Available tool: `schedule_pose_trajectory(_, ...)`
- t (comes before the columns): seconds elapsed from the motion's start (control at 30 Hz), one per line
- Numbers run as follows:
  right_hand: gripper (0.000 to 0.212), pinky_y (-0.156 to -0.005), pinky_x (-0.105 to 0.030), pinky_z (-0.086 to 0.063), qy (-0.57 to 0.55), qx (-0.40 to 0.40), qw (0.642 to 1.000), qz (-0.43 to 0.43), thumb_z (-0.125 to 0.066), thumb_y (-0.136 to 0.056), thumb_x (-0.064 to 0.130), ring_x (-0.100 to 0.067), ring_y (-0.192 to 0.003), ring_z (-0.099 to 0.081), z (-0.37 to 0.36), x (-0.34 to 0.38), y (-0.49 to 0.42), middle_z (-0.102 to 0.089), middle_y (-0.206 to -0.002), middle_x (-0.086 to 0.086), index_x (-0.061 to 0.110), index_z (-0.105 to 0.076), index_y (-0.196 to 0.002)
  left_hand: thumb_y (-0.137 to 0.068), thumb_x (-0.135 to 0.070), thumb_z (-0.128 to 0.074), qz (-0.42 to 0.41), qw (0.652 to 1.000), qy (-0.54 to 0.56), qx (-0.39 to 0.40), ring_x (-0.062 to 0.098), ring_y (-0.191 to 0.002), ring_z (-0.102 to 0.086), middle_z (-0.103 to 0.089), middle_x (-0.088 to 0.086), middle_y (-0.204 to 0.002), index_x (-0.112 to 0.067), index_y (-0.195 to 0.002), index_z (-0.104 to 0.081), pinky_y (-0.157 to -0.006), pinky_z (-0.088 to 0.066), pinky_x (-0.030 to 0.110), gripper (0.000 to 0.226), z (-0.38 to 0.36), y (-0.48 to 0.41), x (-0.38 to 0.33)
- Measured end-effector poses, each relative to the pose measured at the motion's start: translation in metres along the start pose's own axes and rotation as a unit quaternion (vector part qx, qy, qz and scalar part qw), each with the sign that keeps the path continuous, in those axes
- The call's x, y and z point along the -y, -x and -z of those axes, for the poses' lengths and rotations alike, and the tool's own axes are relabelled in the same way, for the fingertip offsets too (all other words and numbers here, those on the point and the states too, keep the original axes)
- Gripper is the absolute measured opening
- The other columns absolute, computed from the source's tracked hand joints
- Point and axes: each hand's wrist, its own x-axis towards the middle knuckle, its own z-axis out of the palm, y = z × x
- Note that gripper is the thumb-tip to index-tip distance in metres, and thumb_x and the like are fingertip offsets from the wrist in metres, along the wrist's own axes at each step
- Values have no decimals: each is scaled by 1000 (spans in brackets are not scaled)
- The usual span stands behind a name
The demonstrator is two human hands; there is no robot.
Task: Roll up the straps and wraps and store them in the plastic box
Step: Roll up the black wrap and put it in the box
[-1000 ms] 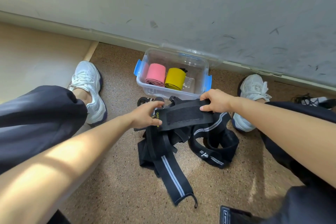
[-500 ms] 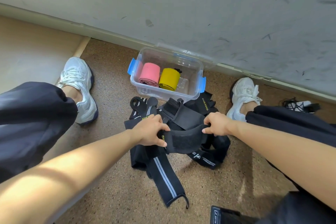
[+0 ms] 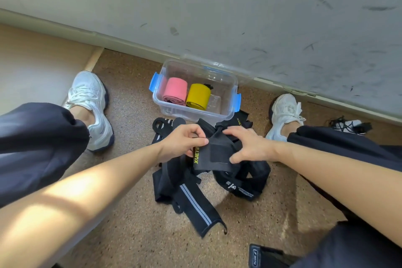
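Observation:
A black wrap with yellow lettering (image 3: 214, 155) is folded over between my hands above a heap of black straps (image 3: 195, 198) on the floor. My left hand (image 3: 181, 141) pinches the wrap's left end. My right hand (image 3: 250, 146) holds its right side, thumb below and fingers curled over the top. Behind the heap stands the clear plastic box (image 3: 226, 115) with blue clips, holding a pink roll (image 3: 175, 92) and a yellow roll (image 3: 198, 95).
The box stands against a grey scuffed wall (image 3: 239, 6). My white shoes (image 3: 91, 104) (image 3: 283, 115) flank the heap on the speckled floor. A black strap piece (image 3: 261, 257) lies at the bottom edge, and a small black-and-white object with cords (image 3: 350, 125) at far right.
My hands have come closer together, folding the wrap that was stretched between them. The wrap has moved toward me, away from the box.

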Motion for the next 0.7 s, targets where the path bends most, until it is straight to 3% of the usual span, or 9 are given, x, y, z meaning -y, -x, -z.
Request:
schedule_pose_trajectory(0.1, 38, -93, -35, -56, -174, -9, 982, 74, -83, -82, 35, -13, -102, -69, 10, 26, 20, -73, -111, 0, 20, -69, -114, -96, -20, -73, -24, 999, 37, -12, 12, -70, -63, -68, 3, -80, -13, -92, -63, -58, -50, 22, 13, -5, 11, -24)
schedule_pose_trajectory(0.13, 24, -82, -32, -57, -172, -44, 980, 92, -82, -85, 33, -10, -85, -69, 11, 32, 27, -74, -94, 0, 17, -72, -99, -97, -25, -71, -25, 998, 55, -9, 12, -68, -60, -66, 1, -78, -13, -93, -64, -56, -47, 20, 14, -6, 15, -33)
schedule_pose_trajectory(0.2, 18, -70, -30, -51, -186, -115, 970, 110, -80, -87, 26, -8, -69, -60, 13, 38, 37, -67, -74, 2, 14, -69, -80, -103, -35, -59, 0, 993, 119, 20, 12, -67, -58, -67, 0, -79, -13, -98, -68, -56, -47, 20, 24, -6, 24, -53)
schedule_pose_trajectory(0.27, 20, -68, -35, -50, -193, -163, 959, 124, -80, -87, 23, -12, -67, -59, 18, 42, 48, -66, -71, -4, 9, -68, -79, -106, -33, -53, 14, 989, 135, 58, 13, -76, -60, -71, 1, -91, -14, -108, -72, -60, -48, 21, 28, -5, 34, -71)
schedule_pose_trajectory(0.33, 21, -68, -42, -54, -163, -212, 953, 140, -81, -86, 25, -19, -66, -62, 24, 51, 60, -69, -75, -9, 10, -69, -80, -105, -26, -57, -11, 995, 66, 79, 10, -82, -58, -68, -4, -98, -17, -119, -72, -67, -49, 21, 23, -2, 46, -82)
schedule_pose_trajectory(0.43, 19, -66, -43, -54, -99, -288, 933, 192, -82, -84, 27, -18, -67, -62, 30, 65, 79, -67, -69, 1, 16, -69, -77, -104, -27, -60, -45, 992, -42, 114, 12, -106, -67, -72, -7, -118, -24, -131, -65, -92, -52, 28, 28, 5, 72, -97)
schedule_pose_trajectory(0.5, 15, -64, -38, -56, -69, -308, 919, 236, -81, -84, 27, -12, -68, -63, 32, 71, 90, -67, -70, 7, 19, -70, -78, -103, -20, -62, -50, 989, -54, 129, 16, -117, -68, -70, 1, -128, -23, -134, -60, -96, -53, 27, 32, 10, 90, -105)
schedule_pose_trajectory(0.63, 9, -68, -27, -54, -13, -311, 901, 303, -81, -83, 23, -8, -76, -65, 30, 82, 101, -68, -77, 11, 17, -75, -85, -93, -28, -76, -74, 981, -150, 95, 15, -95, -69, -67, -3, -123, -34, -122, -63, -88, -56, 27, 32, 14, 113, -113)
schedule_pose_trajectory(0.7, 8, -71, -24, -54, -6, -298, 901, 315, -81, -83, 18, -6, -81, -65, 30, 86, 102, -69, -80, 11, 15, -77, -90, -88, -29, -81, -92, 979, -163, 76, 8, -81, -60, -68, -7, -108, -34, -116, -65, -81, -52, 27, 33, 15, 115, -109)
